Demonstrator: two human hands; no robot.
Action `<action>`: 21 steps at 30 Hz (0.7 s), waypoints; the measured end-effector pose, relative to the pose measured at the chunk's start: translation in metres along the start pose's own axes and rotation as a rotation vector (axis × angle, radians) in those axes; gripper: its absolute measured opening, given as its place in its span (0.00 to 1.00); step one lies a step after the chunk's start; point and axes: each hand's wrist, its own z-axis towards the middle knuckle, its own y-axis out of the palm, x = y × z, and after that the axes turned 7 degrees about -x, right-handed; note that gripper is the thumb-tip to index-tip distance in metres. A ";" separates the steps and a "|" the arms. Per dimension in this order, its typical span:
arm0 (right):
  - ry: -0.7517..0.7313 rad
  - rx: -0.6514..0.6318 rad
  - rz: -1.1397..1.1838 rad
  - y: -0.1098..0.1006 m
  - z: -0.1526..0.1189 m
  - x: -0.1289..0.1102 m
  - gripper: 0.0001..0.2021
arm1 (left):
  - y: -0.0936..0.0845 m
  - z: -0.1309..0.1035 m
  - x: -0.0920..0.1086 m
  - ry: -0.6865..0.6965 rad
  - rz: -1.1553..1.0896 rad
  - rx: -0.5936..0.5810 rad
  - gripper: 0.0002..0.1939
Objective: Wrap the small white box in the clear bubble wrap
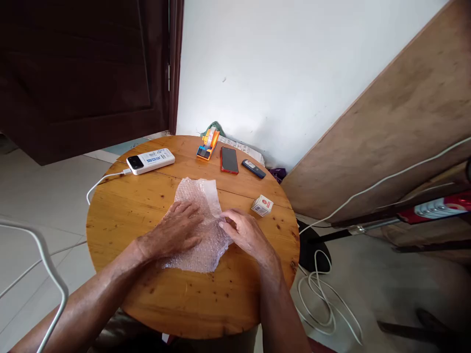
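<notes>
A sheet of clear bubble wrap [200,255] lies on the round wooden table in front of me, with a whiter, smoother strip along its upper right. My left hand [180,228] rests flat on the left part of the sheet, fingers stretched out. At the right edge, my right hand [245,233] has its thumb and fingers bent together on the wrap's margin. Just beyond that hand stands a small white box [262,205] with red print, not touched by either hand.
On the wooden table [125,211] are a white power bank [150,161] with a cable, an orange tape dispenser [208,143], a phone [229,160] and a dark blue handheld device [253,168]. A white wall [294,63] rises behind. Coiled cable [326,299] lies on the floor at right.
</notes>
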 end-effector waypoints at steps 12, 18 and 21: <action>0.022 0.029 -0.017 0.001 0.001 0.000 0.07 | 0.002 0.000 -0.001 0.002 -0.013 0.009 0.21; 0.069 0.046 -0.185 0.002 0.003 0.007 0.05 | 0.002 0.000 0.000 -0.004 -0.037 0.027 0.19; 0.085 0.086 -0.213 0.003 0.004 0.009 0.06 | 0.001 -0.001 0.002 -0.004 -0.031 0.026 0.18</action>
